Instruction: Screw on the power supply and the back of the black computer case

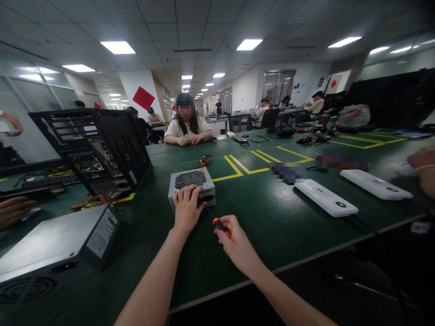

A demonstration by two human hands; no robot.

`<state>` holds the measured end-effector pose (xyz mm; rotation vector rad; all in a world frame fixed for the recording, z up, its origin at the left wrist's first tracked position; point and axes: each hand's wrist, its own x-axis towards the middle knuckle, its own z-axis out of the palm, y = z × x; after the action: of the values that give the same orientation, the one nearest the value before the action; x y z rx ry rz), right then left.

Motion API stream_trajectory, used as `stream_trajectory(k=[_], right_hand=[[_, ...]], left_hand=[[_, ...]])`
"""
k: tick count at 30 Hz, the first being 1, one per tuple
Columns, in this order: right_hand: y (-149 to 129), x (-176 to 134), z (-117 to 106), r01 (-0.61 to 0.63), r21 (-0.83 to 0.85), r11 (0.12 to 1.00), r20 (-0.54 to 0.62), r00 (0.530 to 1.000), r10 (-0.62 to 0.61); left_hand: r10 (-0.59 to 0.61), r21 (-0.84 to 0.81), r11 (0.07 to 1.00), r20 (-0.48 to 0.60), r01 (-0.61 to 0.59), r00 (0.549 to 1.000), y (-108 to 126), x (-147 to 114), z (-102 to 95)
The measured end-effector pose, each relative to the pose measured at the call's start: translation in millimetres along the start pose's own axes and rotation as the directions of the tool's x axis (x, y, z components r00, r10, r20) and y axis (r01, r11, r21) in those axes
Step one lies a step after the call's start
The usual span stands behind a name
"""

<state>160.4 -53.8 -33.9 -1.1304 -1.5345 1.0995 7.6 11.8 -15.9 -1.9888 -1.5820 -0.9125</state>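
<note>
A small grey computer power supply point(209, 192) with a honeycomb vent on top stands on the green table in front of me. My left hand point(186, 203) grips its near side, fingers over the upper edge and thumb by the front face. In my right hand point(233, 233) is a screwdriver point(220, 225) with a black and orange handle. Its thin shaft points up and left at the lower front of the power supply, close to my left thumb. Whether the tip touches a screw is too small to tell. A bundle of coloured cables point(205, 160) lies behind the box.
An open black computer case point(118, 149) and a larger power supply point(50, 240) stand to the left, near another person's hand point(15, 211). Two white power banks point(326, 198) lie at right, with another person's hand point(423, 165) beyond. A person point(186, 124) sits opposite.
</note>
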Motion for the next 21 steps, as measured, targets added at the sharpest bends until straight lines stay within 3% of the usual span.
stream_trajectory(k=[9,19,21], right_hand=[[8,4,1,-0.001,0.020,1.000,-0.011,1.000,0.001],[-1,1,10,0.051,-0.079,0.996,-0.140,0.988,-0.061],[-2,-2,13,0.066,-0.036,0.997,-0.151,0.986,-0.071]], left_hand=[[-0.003,-0.010,1.000,0.004,0.003,1.000,0,0,-0.2],[-0.007,-0.004,1.000,0.006,0.007,1.000,1,0,0.1],[-0.009,-0.010,1.000,0.017,0.009,1.000,2,0,-0.9]])
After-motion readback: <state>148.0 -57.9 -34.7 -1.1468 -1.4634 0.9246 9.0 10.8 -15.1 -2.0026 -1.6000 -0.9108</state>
